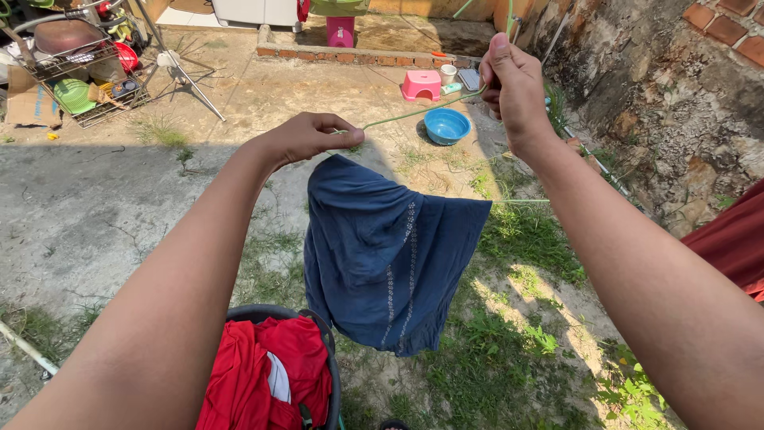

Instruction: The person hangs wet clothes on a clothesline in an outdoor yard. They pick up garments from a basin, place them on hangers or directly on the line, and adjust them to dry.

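Over grass: left hand, right hand both pinching green clothesline; blue garment draped on it.

Line runs from your left hand up-right to your right hand; both hands closed on it. Garment hangs from line between your forearms, just below left hand. Basket on ground below, left of garment; cloth lies in it. Bowl on ground behind line; stool behind bowl, to its left. Wire rack far left, holding dishes. Stone wall at your right. Second hanging cloth at right edge.
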